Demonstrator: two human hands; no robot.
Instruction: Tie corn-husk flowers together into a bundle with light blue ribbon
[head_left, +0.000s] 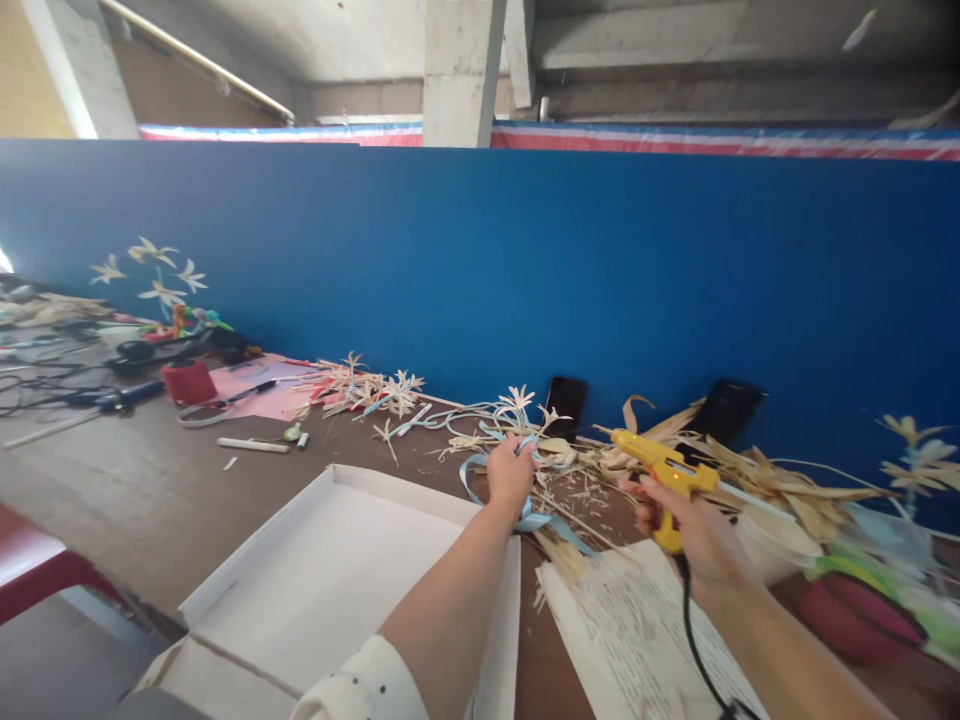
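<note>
Yellow glue gun [664,468] gripped above the right side of the desk [225,500].
My right hand [696,530] wraps its handle; left hand [510,475], fingers pinched closed, holds light-blue ribbon [561,528] beside the white box [337,570].

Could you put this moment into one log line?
left hand: touching blue ribbon | right hand: holding yellow glue gun | nearby: white box, printed paper
</note>
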